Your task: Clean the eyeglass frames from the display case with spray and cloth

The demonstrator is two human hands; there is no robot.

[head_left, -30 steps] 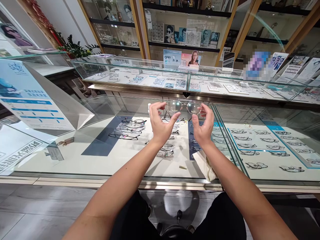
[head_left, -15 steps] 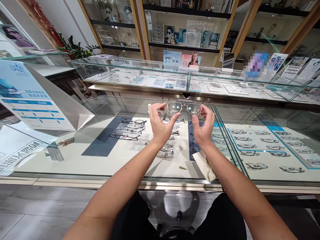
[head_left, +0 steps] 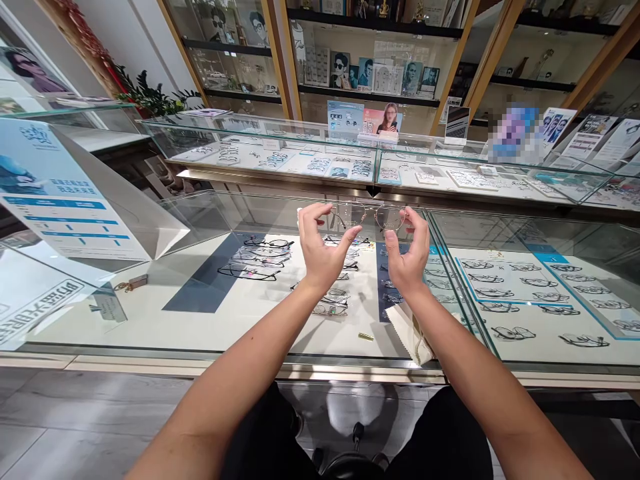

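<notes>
A pair of thin-rimmed eyeglasses (head_left: 371, 212) with clear lenses is held up above the glass display counter (head_left: 300, 350). At its left side my left hand (head_left: 325, 247) has the fingers curled round the frame's end. My right hand (head_left: 409, 250) grips the opposite end, the fingertips at the rim and the thumb pointing up. Pale lettering shows faintly on the lenses. Beneath my right forearm lies a cream cloth (head_left: 407, 330) with a zigzag edge. Left of the cloth is a small gold-coloured piece (head_left: 365, 337).
Several rows of eyeglasses (head_left: 263, 257) lie in the counter below my hands, and more fill its right section (head_left: 500, 283). A blue-and-white sign (head_left: 65, 200) stands at the left. Across a gap is another glass showcase (head_left: 280, 163). A wheeled chair base (head_left: 357, 437) is beneath me.
The eyeglasses have tilted slightly in my hands, so the lens lettering and reflections look fainter. Both hands have stayed almost in the same place.
</notes>
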